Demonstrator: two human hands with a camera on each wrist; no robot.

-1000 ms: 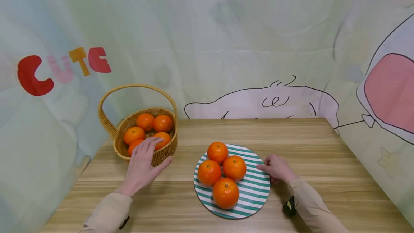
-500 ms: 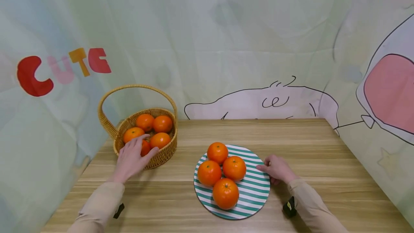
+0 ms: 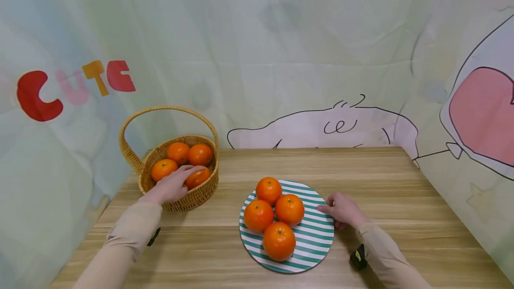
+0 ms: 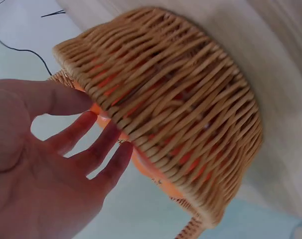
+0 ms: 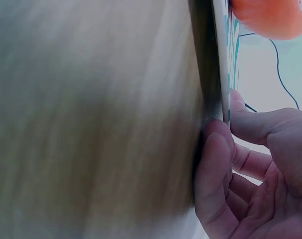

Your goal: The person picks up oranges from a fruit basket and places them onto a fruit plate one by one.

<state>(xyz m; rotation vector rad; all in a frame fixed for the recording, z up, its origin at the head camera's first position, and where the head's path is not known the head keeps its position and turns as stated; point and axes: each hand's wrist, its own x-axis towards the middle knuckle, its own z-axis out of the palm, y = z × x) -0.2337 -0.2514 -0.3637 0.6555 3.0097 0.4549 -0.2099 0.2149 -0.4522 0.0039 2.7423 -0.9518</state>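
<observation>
In the head view, my left hand reaches over the near rim of the wicker basket, its fingers extended onto the front right orange. Seen from the left wrist, the thumb and relaxed fingers of my left hand are at the rim of the basket; whether they press the fruit cannot be told. My right hand pinches the right edge of the striped round plate, thumb on top and fingers under it, as the right wrist view shows of the hand.
Several oranges rest on the left part of the plate. More oranges lie in the basket, whose tall handle arches above it. A printed curtain stands behind the wooden table.
My left hand has shifted right within the basket, from the front left orange to the front right one. My right hand stays on the plate's edge, and the oranges on the plate keep their places.
</observation>
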